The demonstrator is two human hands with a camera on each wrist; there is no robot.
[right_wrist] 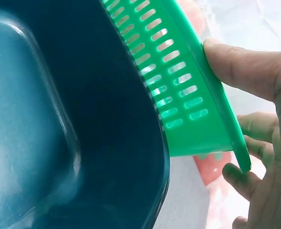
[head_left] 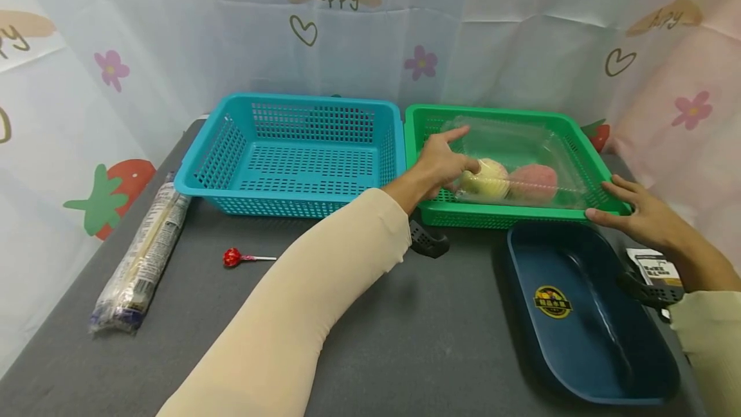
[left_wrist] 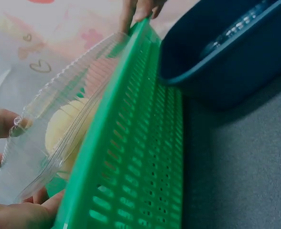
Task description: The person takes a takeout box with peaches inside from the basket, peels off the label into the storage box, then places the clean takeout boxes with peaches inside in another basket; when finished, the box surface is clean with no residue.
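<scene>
My left hand [head_left: 442, 163] reaches into the left end of the green basket [head_left: 564, 216] and grips the end of a clear plastic box [head_left: 515, 137], thumb on one side and fingers on the other. Inside the box lie a pale yellow round fruit [head_left: 486, 180] and a pink one [head_left: 534, 183]. In the left wrist view the clear box [left_wrist: 35, 143] tilts against the basket's rim. My right hand [head_left: 648, 214] holds the green basket's right front corner. The right wrist view has its thumb [right_wrist: 245, 67] on the rim and its fingers along the outer side.
A blue basket [head_left: 289, 206] stands left of the green one. In front at right is a dark blue tub [head_left: 596, 352] with a round label, a printed card [head_left: 654, 266] beside it. A red lollipop [head_left: 231, 257] and a long clear-wrapped pack [head_left: 145, 256] lie at left.
</scene>
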